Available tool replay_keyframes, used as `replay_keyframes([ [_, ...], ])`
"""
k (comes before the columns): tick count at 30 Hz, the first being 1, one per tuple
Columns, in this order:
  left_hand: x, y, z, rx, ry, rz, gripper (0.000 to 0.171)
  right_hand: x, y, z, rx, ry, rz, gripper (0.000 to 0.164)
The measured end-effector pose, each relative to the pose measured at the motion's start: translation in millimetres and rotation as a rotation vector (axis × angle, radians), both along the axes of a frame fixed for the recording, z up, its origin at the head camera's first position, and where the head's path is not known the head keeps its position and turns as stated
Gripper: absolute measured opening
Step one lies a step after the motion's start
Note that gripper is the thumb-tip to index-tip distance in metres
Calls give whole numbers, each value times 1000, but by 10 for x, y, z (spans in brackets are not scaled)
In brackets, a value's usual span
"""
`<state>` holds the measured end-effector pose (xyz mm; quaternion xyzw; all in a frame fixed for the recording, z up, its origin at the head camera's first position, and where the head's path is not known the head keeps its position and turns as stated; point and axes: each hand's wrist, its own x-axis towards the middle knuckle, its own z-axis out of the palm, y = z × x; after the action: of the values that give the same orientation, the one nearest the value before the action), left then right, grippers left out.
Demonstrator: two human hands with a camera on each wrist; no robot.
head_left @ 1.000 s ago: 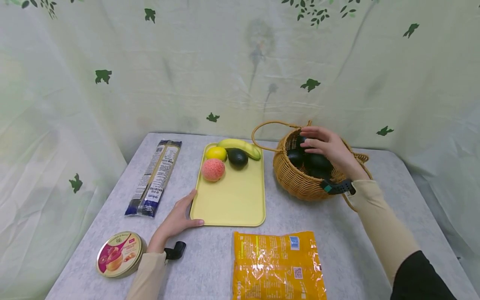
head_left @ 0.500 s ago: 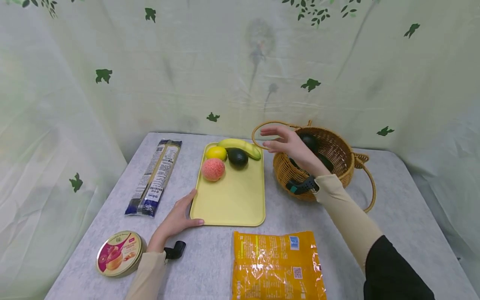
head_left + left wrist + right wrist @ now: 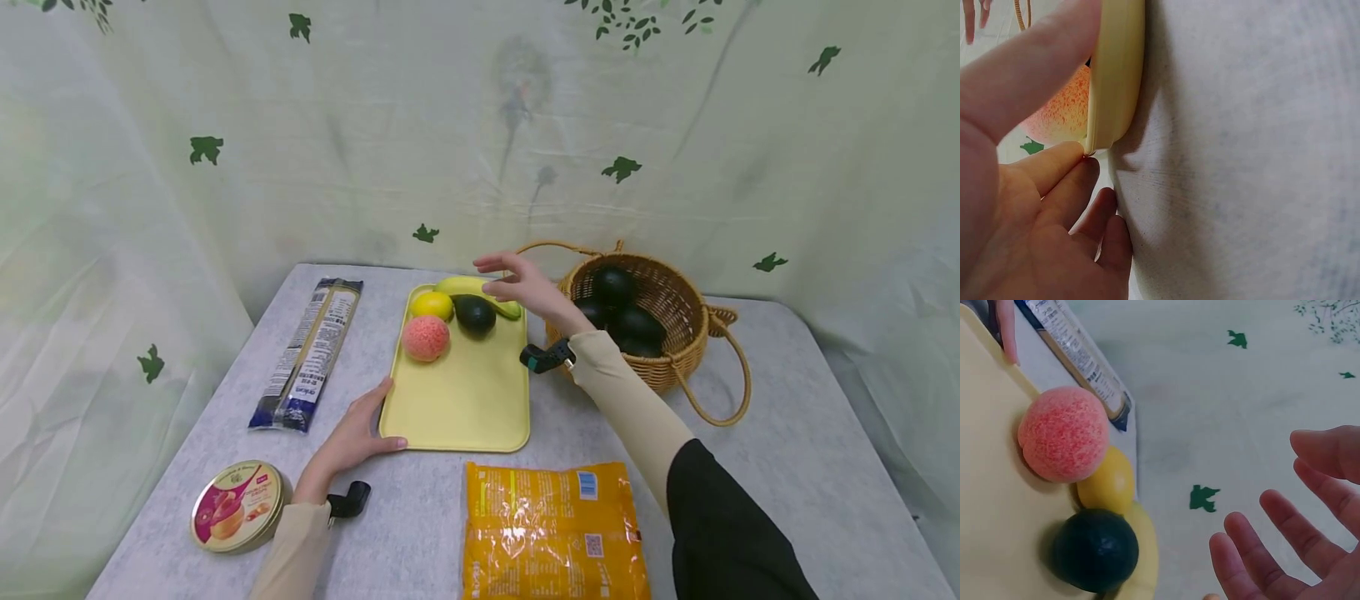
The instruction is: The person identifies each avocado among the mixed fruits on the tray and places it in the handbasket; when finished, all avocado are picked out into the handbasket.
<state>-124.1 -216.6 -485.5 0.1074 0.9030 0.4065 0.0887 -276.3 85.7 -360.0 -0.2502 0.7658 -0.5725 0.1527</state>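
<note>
My left hand (image 3: pixel 352 442) rests at the near left corner of a yellow tray (image 3: pixel 457 417). Its thumb lies on the front rim; in the left wrist view its fingertips touch the rim, fingers spread. On the tray's far half sit a pink peach (image 3: pixel 426 338), a yellow lemon (image 3: pixel 432 307), a dark green avocado (image 3: pixel 476 317) and a banana (image 3: pixel 457 286). Over the tray's far right corner is my right hand (image 3: pixel 528 292), fingers apart and holding nothing, overlapping the banana in the head view. Right of it stands a wicker basket (image 3: pixel 686 321) with dark, avocado-like fruits (image 3: pixel 636 329) inside.
A long, printed packet (image 3: pixel 309 354) lies left of the tray, and a round candy tin (image 3: pixel 238 507) sits near the left arm. In front of the tray is an orange bag (image 3: pixel 551 533). The basket's handles stick out to both sides. A light curtain (image 3: pixel 375 125) hangs behind the table.
My right hand has moved left, from over the basket's fruits to above the tray's right side, uncovering the basket and its near handle. The left hand and tray have stayed in place.
</note>
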Motion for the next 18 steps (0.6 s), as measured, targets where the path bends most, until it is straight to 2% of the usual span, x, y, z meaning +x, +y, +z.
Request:
replay_keyframes([
  [5, -1, 0, -17, 7, 0, -3, 101, -62, -128, -146, 24, -2, -2, 44],
  [11, -2, 2, -26, 8, -3, -7, 101, -68, -213, -310, 101, -18, -12, 43],
  [18, -5, 1, -23, 9, 2, -5, 101, -71, -262, -489, 177, 8, -5, 47],
])
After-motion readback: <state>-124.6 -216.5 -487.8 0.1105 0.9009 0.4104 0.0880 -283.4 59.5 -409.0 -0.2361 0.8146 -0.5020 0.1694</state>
